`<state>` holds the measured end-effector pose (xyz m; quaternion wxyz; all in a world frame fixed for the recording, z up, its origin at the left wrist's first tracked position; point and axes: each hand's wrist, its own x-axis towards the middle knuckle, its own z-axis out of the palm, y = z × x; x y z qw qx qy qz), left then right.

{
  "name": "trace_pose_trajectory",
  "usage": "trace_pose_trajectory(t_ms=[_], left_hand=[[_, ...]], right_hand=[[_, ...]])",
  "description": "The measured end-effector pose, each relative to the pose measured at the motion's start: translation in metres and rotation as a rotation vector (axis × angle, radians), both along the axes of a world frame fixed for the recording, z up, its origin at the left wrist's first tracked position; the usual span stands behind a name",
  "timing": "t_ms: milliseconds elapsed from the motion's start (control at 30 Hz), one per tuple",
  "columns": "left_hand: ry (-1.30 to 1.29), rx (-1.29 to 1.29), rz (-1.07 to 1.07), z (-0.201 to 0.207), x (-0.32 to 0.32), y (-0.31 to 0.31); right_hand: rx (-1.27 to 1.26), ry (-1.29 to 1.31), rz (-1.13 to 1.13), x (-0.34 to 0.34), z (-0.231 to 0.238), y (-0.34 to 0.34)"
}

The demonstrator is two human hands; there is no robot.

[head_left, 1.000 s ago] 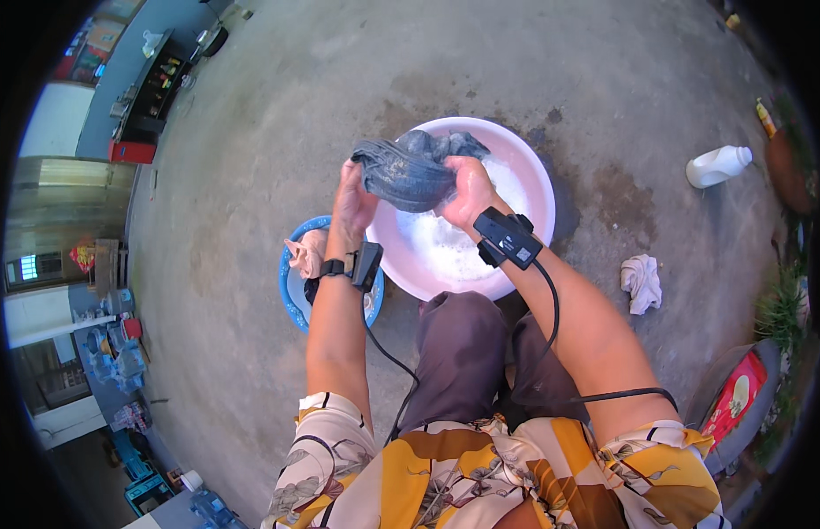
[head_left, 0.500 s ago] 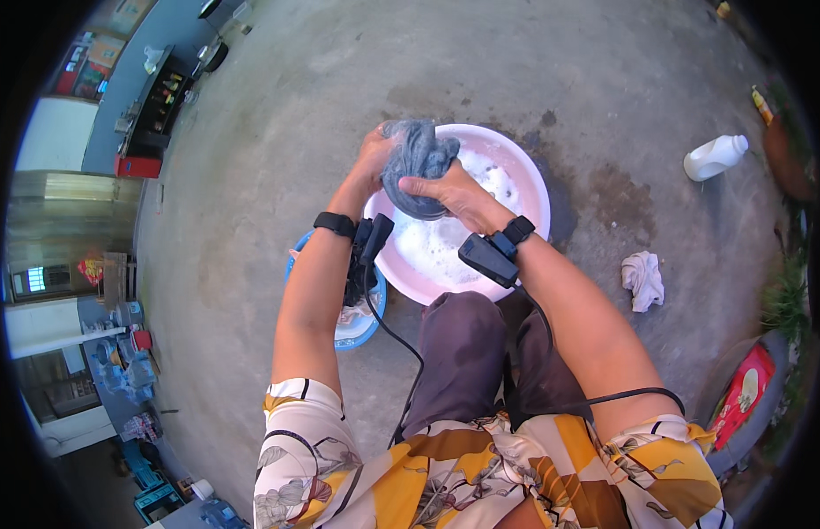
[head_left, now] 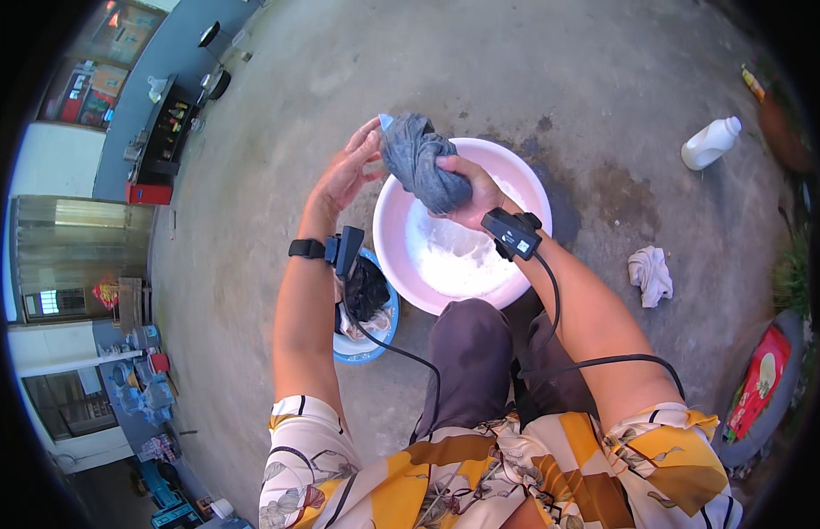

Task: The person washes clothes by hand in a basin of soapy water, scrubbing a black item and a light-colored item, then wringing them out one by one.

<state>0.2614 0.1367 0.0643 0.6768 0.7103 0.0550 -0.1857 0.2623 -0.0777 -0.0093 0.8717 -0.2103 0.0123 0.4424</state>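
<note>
Two bare hands at work above a round pale-pink plastic basin [head_left: 392, 242]. Right hand [head_left: 474, 201] grips a wet, bunched grey-blue cloth [head_left: 427, 167], thumb laid across it; the bundle hangs over the basin's upper-left rim. Left hand [head_left: 342, 176] spread wide beside it, palm toward the cloth; cannot tell whether the fingertips touch. Black strapped device on each wrist, cabled. White suds [head_left: 452, 257] cover the water. Just left, below the left forearm, a smaller blue-rimmed basin [head_left: 361, 357] with a black garment [head_left: 367, 289] and paler fabric. Surface: grey concrete floor [head_left: 295, 97], dark damp patches [head_left: 614, 201] right of the pink basin. Farther right, a crumpled whitish cloth [head_left: 651, 275] and an upright white plastic bottle [head_left: 711, 144]. Right edge: green plants [head_left: 790, 282], a red packet [head_left: 762, 375]. Left edge: blue-and-white wall, black shelf unit [head_left: 167, 123], red box [head_left: 150, 192], windows.
</note>
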Motion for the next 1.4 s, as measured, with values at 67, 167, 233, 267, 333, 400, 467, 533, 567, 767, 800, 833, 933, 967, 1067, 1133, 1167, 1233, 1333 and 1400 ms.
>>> trace_pose_trajectory(t_ms=[67,167,233,267,333,400,467,533,567,767,800,833,933,967,1067,1133,1167,1233,1333,1400], left_hand=[[0.031,-0.464,0.063,-0.013,-0.004,-0.010],[0.078,-0.563,0.053,-0.011,0.003,-0.012],[0.153,-0.444,0.057,-0.005,0.007,-0.014],[0.161,-0.443,0.055,0.001,0.009,-0.020],[0.218,-0.086,0.063,0.010,0.010,-0.030],[0.188,-0.016,0.029,0.004,0.014,-0.037],[0.129,0.432,-0.080,-0.008,0.019,-0.042],[0.071,0.557,-0.160,-0.019,0.017,-0.045],[-0.012,0.792,-0.171,-0.024,0.025,-0.062],[-0.305,1.266,-0.152,-0.052,0.027,-0.068],[-0.341,1.275,-0.151,-0.056,0.030,-0.075],[-0.376,1.283,-0.144,-0.060,0.035,-0.081],[-0.304,1.359,-0.165,-0.076,0.043,-0.062],[-0.307,1.335,-0.169,-0.084,0.050,-0.072],[-0.232,1.328,-0.085,-0.105,0.052,-0.065],[-0.183,1.340,0.030,-0.114,0.041,-0.044],[-0.164,1.349,0.078,-0.113,0.037,-0.027],[-0.089,1.254,0.254,-0.109,0.011,0.010],[-0.104,1.277,0.457,-0.077,-0.038,0.016],[0.004,1.260,0.529,-0.054,-0.083,0.032]], right_hand=[[0.390,0.060,0.235,-0.002,-0.001,0.000],[0.200,0.039,0.204,-0.018,0.013,0.009],[0.041,-0.030,0.227,-0.023,0.016,0.012],[0.042,-0.022,0.222,-0.023,0.018,0.012],[-0.148,-0.290,0.151,-0.027,0.022,0.019],[-0.251,-0.355,0.127,-0.023,0.003,0.029],[-0.575,-0.813,0.026,-0.025,-0.012,0.039],[-0.635,-0.893,-0.099,-0.034,-0.021,0.054],[-0.757,-0.997,-0.260,-0.025,-0.047,0.061],[-1.013,-0.708,-0.303,-0.027,-0.037,0.086],[-1.054,-0.603,-0.401,-0.029,-0.042,0.086],[-1.022,-0.506,-0.337,-0.021,-0.051,0.085],[-1.006,-0.491,-0.336,-0.019,-0.053,0.098],[-1.055,-0.479,-0.351,-0.012,-0.070,0.098],[-1.121,-0.439,-0.268,-0.007,-0.092,0.104],[-1.157,-0.518,-0.141,-0.015,-0.091,0.114],[-1.179,-0.600,-0.048,-0.016,-0.085,0.119],[-1.083,-0.781,0.093,-0.017,-0.082,0.123],[-1.127,-1.102,0.386,-0.020,-0.067,0.119],[-1.160,-1.183,0.374,-0.015,-0.057,0.119]])
